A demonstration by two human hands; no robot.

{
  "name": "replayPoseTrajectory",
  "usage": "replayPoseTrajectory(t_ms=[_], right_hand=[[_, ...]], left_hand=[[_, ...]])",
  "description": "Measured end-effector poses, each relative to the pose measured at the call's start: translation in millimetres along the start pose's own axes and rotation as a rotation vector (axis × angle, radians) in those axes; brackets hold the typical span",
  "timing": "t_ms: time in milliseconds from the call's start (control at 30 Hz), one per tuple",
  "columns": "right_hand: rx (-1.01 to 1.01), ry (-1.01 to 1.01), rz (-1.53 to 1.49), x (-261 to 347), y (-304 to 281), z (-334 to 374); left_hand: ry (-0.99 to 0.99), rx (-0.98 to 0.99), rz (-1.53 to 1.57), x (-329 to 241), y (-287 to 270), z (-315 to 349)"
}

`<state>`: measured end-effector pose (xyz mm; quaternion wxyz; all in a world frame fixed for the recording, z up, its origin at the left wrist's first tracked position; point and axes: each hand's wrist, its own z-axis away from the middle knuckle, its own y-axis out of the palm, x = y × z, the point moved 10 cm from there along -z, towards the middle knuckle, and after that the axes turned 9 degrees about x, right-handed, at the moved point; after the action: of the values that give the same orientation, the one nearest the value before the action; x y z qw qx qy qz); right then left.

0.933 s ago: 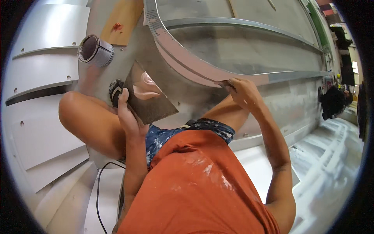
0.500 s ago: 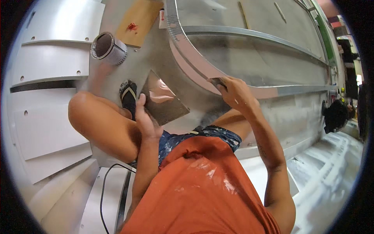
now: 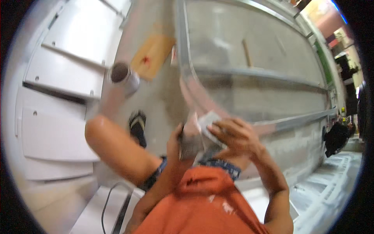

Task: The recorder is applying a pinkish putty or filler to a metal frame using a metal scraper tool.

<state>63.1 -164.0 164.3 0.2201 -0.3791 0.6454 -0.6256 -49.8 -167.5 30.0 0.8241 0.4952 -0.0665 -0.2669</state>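
In my left hand (image 3: 174, 145) is a flat, dark square plate (image 3: 190, 147), tilted in front of my lap, with pinkish filler (image 3: 192, 124) on it. My right hand (image 3: 240, 137) grips a pale, flat putty spreader (image 3: 209, 121) by its near edge. The spreader's blade is at the filler side of the plate; blur hides whether they touch. Just beyond both hands runs a curved metal frame (image 3: 182, 35), whose bend carries a band of pink filler (image 3: 204, 100).
A grey-white tin (image 3: 133, 85) stands left of the frame, near a tan board (image 3: 157, 45) with a red smear. White panels (image 3: 58, 132) line the left side. A thin stick (image 3: 247, 52) lies inside the frame. My sandalled foot (image 3: 137, 126) rests left of the plate.
My right hand has come away from the frame's bend, down and in toward the plate. My left hand has moved right with the plate, now tilted. The whole view has shifted.
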Motion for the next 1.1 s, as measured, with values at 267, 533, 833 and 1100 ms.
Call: replayPoseTrajectory(t_ms=[267,533,833,1100], right_hand=[[0.12,0.192,-0.018,-44.5,4.1,57.6],[0.24,0.661,-0.456,-78.6,70.4,139.8],[0.296,0.747,-0.364,-83.0,63.3,148.7],[0.427,0.775,-0.221,-101.7,98.5,156.5]], left_hand=[[0.243,0.274,-0.161,-68.4,27.7,13.1],[0.348,0.264,-0.333,-84.0,25.3,12.3],[0.36,0.267,-0.296,-98.5,-5.9,-7.2],[0.402,0.097,-0.302,-95.4,-32.0,-14.8]])
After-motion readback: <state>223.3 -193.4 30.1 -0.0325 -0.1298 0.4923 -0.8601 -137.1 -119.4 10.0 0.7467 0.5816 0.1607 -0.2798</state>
